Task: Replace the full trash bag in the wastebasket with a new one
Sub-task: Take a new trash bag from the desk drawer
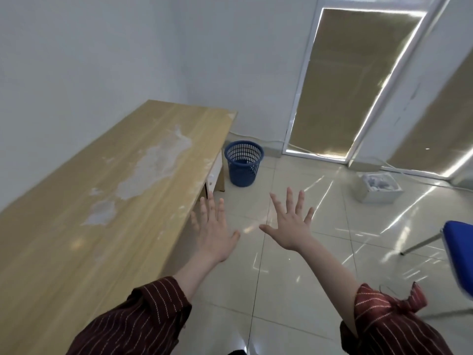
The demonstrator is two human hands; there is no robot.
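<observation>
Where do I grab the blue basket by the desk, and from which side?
Probably the top rim, from above on the side away from the desk. The blue basket stands upright with its mouth open, and the desk crowds its other side.

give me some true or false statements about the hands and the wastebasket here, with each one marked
1. The left hand and right hand hold nothing, fingers spread. True.
2. The wastebasket stands on the table. False: it stands on the floor beside the table's far end.
3. The wastebasket is red. False: it is blue.
4. A white box sits on the floor to the right of the wastebasket. True.
</observation>
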